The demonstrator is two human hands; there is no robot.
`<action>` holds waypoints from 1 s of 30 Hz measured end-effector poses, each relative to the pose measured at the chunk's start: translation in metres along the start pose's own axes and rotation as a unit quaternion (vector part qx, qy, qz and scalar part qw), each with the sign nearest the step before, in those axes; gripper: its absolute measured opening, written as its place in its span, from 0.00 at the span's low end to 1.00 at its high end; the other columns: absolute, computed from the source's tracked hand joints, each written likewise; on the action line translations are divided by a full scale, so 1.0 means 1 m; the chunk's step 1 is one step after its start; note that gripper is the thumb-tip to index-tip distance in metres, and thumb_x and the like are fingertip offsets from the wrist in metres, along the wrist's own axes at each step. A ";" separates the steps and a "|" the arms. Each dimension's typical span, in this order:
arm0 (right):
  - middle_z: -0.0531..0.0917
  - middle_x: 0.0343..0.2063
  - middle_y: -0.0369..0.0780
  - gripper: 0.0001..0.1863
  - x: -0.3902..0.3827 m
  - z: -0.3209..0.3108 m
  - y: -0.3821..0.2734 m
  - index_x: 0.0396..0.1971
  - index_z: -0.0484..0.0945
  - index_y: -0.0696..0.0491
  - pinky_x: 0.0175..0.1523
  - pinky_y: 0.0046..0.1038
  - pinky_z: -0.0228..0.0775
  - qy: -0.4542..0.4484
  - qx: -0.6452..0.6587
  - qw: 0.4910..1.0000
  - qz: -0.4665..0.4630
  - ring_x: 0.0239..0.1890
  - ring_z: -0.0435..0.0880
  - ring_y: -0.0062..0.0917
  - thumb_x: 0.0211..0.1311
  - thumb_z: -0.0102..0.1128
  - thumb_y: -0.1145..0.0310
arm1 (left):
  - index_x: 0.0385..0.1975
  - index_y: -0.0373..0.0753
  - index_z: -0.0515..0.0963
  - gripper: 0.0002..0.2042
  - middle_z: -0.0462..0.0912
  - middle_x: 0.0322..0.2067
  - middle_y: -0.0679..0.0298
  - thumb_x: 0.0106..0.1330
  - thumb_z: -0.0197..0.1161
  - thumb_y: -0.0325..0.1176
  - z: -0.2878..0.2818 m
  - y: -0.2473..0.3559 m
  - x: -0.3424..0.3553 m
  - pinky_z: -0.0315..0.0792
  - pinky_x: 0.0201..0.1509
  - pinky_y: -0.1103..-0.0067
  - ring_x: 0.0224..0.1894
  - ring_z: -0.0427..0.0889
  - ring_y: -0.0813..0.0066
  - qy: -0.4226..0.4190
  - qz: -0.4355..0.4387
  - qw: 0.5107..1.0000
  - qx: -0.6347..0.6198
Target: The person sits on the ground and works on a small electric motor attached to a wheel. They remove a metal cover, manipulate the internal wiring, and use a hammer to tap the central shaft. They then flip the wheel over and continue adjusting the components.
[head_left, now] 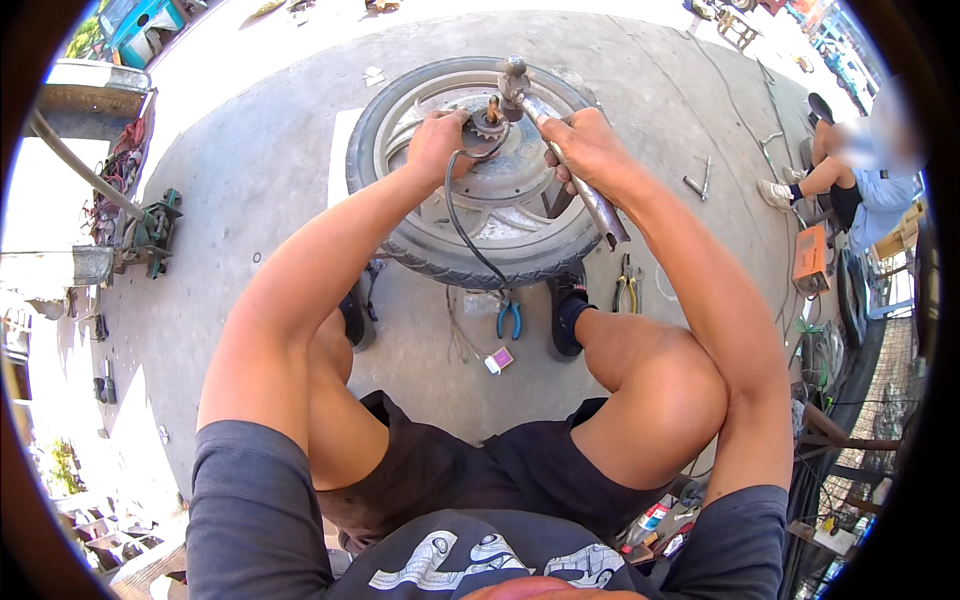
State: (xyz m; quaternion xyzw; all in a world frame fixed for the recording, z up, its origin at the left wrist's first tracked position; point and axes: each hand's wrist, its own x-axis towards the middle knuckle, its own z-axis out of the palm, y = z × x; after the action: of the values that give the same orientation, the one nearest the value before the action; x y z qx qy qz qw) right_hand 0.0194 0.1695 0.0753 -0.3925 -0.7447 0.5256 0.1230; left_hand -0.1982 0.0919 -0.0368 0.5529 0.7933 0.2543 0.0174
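A wheel with a black tyre (pixel 420 262) and dusty grey rim lies flat on the ground between my feet. At its centre is a toothed metal hub part (pixel 490 126) with a brass-coloured stub standing up from it. My left hand (pixel 440 143) is closed around the left side of this part, its fingertips partly hidden. In my right hand (pixel 585 150) is a hammer (pixel 513 88) with a metal handle, gripped midway, its head just above and right of the stub. A black cable (pixel 455 215) loops from the hub over the tyre toward me.
Blue-handled pliers (pixel 509 318), a small box (pixel 498 361) and yellow-handled pliers (pixel 627 290) lie near my feet. A bench vise (pixel 150 235) stands at left. An orange machine (pixel 811 260) and a seated person (pixel 870 190) are at right, with cables along the ground.
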 end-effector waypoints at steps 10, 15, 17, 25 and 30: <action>0.76 0.19 0.36 0.23 -0.002 -0.007 -0.008 0.28 0.75 0.59 0.18 0.24 0.67 0.066 0.066 0.990 -0.110 0.16 0.74 0.17 0.74 0.54 0.53 | 0.53 0.30 0.79 0.36 0.83 0.48 0.43 0.52 0.76 0.54 -0.001 0.006 -0.001 0.72 0.62 0.63 0.56 0.78 0.47 0.007 0.009 1.000 -0.009; 0.77 0.19 0.41 0.22 0.007 0.001 -0.001 0.27 0.74 0.65 0.19 0.31 0.70 -0.021 0.002 1.000 -0.007 0.16 0.76 0.24 0.72 0.55 0.59 | 0.53 0.31 0.79 0.36 0.84 0.47 0.44 0.52 0.77 0.55 0.002 -0.004 -0.001 0.72 0.62 0.63 0.57 0.77 0.48 0.011 0.013 1.000 0.005; 0.77 0.19 0.40 0.21 0.004 -0.002 -0.001 0.28 0.74 0.64 0.19 0.30 0.69 0.004 0.018 1.000 -0.011 0.16 0.76 0.22 0.72 0.54 0.58 | 0.54 0.31 0.79 0.36 0.84 0.47 0.44 0.52 0.76 0.55 0.003 0.003 -0.003 0.72 0.62 0.63 0.57 0.77 0.48 0.013 0.012 1.000 -0.003; 0.76 0.19 0.36 0.21 -0.005 -0.013 -0.018 0.30 0.76 0.59 0.17 0.23 0.65 0.110 0.120 0.973 -0.166 0.15 0.73 0.17 0.74 0.54 0.54 | 0.57 0.29 0.77 0.39 0.82 0.51 0.44 0.53 0.76 0.55 -0.001 0.006 -0.002 0.70 0.65 0.65 0.60 0.76 0.49 0.004 -0.002 1.000 0.003; 0.76 0.20 0.37 0.22 0.010 0.000 0.010 0.31 0.75 0.60 0.17 0.25 0.66 -0.024 -0.030 0.999 0.015 0.15 0.73 0.18 0.73 0.54 0.54 | 0.55 0.29 0.78 0.37 0.83 0.49 0.45 0.52 0.76 0.55 -0.005 0.009 -0.001 0.72 0.63 0.64 0.59 0.77 0.49 -0.006 0.006 1.000 0.005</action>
State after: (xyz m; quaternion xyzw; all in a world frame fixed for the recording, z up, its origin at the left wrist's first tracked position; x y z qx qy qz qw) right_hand 0.0171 0.1782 0.0640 -0.3948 -0.7567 0.5140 0.0855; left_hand -0.1913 0.0918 -0.0286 0.5595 0.7910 0.2470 0.0171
